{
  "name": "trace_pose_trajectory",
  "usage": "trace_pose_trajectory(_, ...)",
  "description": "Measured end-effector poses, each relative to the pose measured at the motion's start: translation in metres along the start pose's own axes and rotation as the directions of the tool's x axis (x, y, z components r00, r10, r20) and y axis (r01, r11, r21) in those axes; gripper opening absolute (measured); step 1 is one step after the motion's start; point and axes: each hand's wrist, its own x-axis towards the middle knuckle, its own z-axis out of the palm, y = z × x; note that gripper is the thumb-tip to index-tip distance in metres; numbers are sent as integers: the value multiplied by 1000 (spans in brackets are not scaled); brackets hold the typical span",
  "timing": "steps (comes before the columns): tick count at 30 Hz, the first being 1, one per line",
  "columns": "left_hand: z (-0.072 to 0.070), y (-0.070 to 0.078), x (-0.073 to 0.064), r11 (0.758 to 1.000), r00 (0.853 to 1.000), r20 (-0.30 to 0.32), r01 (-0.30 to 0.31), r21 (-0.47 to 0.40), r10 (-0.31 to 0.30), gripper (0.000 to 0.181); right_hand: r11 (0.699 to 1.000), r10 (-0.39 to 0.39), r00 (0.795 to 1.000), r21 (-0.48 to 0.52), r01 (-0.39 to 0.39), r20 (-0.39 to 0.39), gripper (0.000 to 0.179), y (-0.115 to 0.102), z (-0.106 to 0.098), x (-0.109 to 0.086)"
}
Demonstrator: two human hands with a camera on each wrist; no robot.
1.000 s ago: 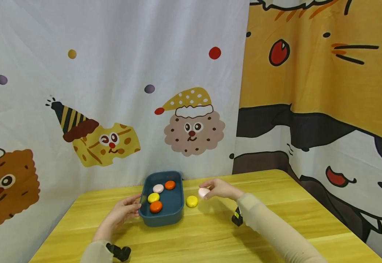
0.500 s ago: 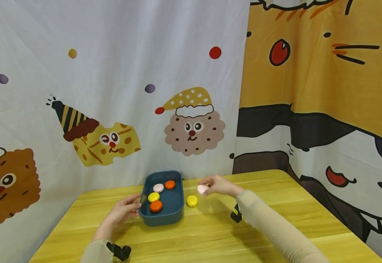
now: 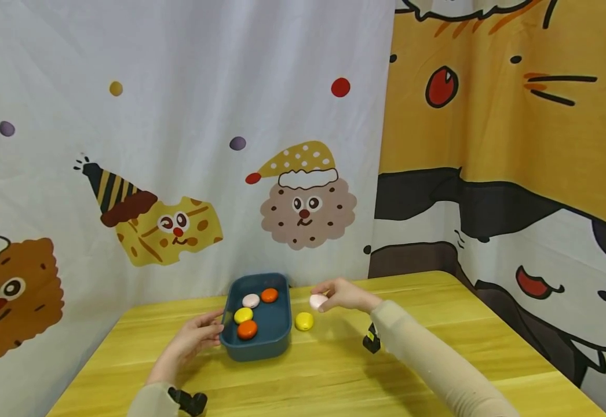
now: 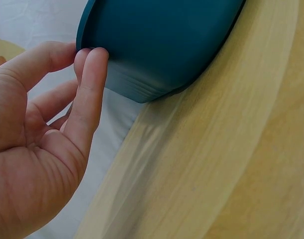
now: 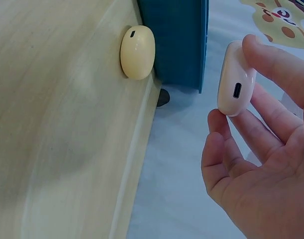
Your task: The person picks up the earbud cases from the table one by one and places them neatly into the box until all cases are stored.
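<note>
My right hand pinches a pale pink pebble-shaped gadget between thumb and fingertips. A dark port-like slot shows on its edge. In the head view it is held just right of the blue bin, above and behind a yellow gadget on the table. My left hand holds the bin's left rim, thumb and fingertips meeting there in the left wrist view. Inside the bin lie another pink gadget, a yellow one and two orange ones, one at the back and one in front.
The bin stands at the back of the wooden table. A white curtain with cartoon prints hangs right behind the table's far edge, and a cat-patterned one hangs at the right. A black camera mount sits at the right wrist.
My right hand has moved slightly left toward the bin, carrying the pink gadget. My left hand, the bin and the other gadgets have stayed put.
</note>
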Motion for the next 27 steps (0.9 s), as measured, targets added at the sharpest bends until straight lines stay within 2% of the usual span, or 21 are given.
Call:
trace_pose_trajectory(10, -3, 3, -3, 1000, 999, -23, 25, 9, -25, 63, 1000, -16, 1000, -3, 16, 5, 47, -14, -1, 4)
trace_pose_trajectory(17, -3, 5, 0, 1000, 1000, 5, 10, -1, -10, 66, 1000, -4, 999, 2, 4, -32, 45, -20, -7, 7)
trace_pose_trajectory(27, 0, -1, 1, 1000, 1000, 8, -7, -27, 7, 64, 999, -45, 999, 15, 45, 0, 46, -26, -4, 11)
